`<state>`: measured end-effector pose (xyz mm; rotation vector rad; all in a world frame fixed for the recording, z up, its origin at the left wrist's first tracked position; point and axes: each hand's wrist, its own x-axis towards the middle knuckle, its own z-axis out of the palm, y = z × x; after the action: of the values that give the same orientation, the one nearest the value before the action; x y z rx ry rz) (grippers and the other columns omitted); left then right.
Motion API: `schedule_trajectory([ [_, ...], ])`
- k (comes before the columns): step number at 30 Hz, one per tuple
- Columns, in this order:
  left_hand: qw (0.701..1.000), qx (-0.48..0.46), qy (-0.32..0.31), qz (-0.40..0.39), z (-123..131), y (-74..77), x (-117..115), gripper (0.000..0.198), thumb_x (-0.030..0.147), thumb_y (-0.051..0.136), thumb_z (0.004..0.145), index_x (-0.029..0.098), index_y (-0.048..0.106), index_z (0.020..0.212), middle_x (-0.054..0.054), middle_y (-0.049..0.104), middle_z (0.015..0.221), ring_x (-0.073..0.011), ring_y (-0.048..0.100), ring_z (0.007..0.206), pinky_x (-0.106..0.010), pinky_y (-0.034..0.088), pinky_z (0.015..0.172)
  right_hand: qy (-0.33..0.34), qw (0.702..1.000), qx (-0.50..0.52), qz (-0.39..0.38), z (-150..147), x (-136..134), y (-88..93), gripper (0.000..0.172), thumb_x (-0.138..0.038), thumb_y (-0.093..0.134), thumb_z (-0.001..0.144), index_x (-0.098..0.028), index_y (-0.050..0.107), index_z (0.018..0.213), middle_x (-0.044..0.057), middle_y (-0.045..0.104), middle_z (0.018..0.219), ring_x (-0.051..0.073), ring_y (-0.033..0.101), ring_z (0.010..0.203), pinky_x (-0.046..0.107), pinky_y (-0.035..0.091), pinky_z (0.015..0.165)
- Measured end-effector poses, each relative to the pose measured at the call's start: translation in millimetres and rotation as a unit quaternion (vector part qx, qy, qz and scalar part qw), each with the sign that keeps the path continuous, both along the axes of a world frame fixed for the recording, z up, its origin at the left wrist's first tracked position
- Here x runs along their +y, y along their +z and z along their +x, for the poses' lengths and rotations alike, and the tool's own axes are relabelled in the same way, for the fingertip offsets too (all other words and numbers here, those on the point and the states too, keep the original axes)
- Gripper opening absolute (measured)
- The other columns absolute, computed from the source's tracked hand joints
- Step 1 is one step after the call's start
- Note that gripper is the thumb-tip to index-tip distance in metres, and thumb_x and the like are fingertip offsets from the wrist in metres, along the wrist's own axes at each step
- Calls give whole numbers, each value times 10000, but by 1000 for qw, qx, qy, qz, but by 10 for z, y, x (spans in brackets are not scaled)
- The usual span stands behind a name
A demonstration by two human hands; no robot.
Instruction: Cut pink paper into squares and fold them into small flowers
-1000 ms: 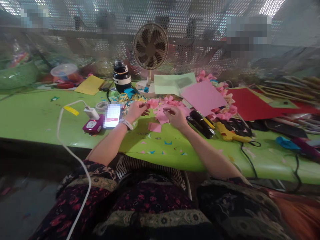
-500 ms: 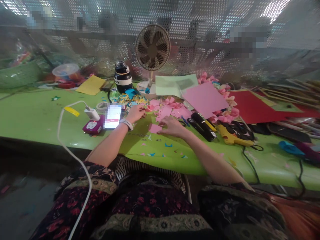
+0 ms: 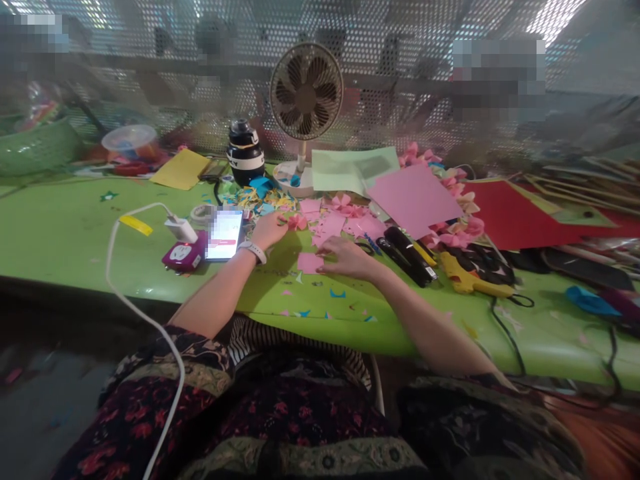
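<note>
My left hand (image 3: pixel 270 229), with a pale band on its wrist, is at the middle of the green table (image 3: pixel 100 217). Its fingertips close on the left edge of a pink paper flower (image 3: pixel 297 222). My right hand (image 3: pixel 345 257) has curled fingers, with thumb and fingertips at the right edge of a small pink paper square (image 3: pixel 309 263). The undersides of the fingers are hidden. Just beyond both hands lie more pink squares (image 3: pixel 329 227) and several folded pink paper pieces (image 3: pixel 356 211).
A lit phone (image 3: pixel 225 235) and a purple plug adapter (image 3: pixel 184 257) sit to the left. Farther back stand a black bottle (image 3: pixel 245 153) and a fan (image 3: pixel 306 93). On the right lie a black stapler (image 3: pixel 410 257), a yellow glue gun (image 3: pixel 470 277) and red paper (image 3: pixel 520 217).
The pink flower now shows more fully at my left fingertips, slightly nearer me. My right hand has barely moved at the square. The view has shifted slightly.
</note>
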<state>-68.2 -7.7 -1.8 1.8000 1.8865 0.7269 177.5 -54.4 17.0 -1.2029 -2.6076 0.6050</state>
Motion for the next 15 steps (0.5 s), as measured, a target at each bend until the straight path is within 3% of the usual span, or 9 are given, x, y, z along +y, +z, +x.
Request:
schedule_trajectory([
  [4, 999, -14, 22, 31, -12, -1, 7, 158, 268, 710, 887, 177, 689, 1014, -58, 724, 841, -208, 652, 747, -292, 478, 710, -45, 996, 76, -15, 82, 52, -5, 249, -334, 734, 904, -205, 735, 1116, 113, 729, 1178, 237, 719, 972, 402, 584, 871],
  [9, 996, -37, 41, 64, -14, 3, 27, 101, 265, 727, 866, 198, 673, 919, -40, 681, 782, -203, 632, 769, -300, 480, 737, -147, 984, 84, 61, 200, 211, -42, 145, -285, 683, 933, -199, 758, 1022, 108, 748, 1107, 245, 714, 941, 434, 572, 875],
  [15, 997, -51, 19, 63, 35, 77, -40, 92, 248, 734, 875, 193, 660, 877, -43, 676, 759, -222, 658, 818, -319, 494, 757, -158, 983, 72, 66, 191, 249, -64, 151, -293, 677, 935, -187, 774, 980, 107, 761, 1061, 255, 711, 939, 426, 544, 874],
])
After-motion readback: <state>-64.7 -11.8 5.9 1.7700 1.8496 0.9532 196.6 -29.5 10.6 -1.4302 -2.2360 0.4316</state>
